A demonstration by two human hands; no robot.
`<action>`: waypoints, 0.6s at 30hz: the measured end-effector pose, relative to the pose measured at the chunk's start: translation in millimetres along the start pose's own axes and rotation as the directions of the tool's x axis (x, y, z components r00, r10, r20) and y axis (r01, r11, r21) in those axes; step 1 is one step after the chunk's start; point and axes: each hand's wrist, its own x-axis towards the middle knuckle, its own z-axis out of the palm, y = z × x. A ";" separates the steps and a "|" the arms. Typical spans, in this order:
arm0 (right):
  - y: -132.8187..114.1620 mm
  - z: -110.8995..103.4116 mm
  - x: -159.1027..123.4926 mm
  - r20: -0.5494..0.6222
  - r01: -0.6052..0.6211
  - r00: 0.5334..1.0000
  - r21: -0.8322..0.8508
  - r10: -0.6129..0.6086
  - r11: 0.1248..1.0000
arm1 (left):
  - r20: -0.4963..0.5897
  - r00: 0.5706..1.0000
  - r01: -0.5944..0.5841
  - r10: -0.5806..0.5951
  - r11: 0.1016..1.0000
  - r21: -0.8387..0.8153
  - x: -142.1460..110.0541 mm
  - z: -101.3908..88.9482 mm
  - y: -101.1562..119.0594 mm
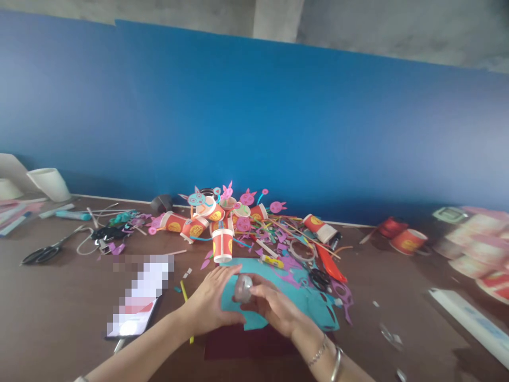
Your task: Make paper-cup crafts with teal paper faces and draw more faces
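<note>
My right hand [276, 305] is closed round a small, shiny, translucent, rounded thing [243, 289]; its exact kind is too blurred to tell. Just left of it, my left hand [212, 297] is open, thumb and fingers spread apart. Both hands are above a cut sheet of light blue paper [294, 297]. Directly beyond the fingers a red and yellow paper cup [222, 245] stands upside down. Behind it are several similar cups with pink and blue paper animal heads [247, 197]. A yellow glue stick [272, 261] lies at the paper's far edge.
Left of my hands are a phone [139, 297], a yellow strip [186, 307] and scissors [51, 252]. Paper scraps, black-handled scissors [319, 278] and a red pouch [331, 262] lie to the right. Stacked cups [477, 239] and a long white box [473, 323] are farther right. A blue partition [254, 116] closes the back.
</note>
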 end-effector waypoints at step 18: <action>-10.1 -21.1 4.1 -0.138 0.056 0.941 -0.837 -0.310 0.544 | 0.100 0.995 -0.006 -0.007 0.992 0.125 3.1 24.7 -3.0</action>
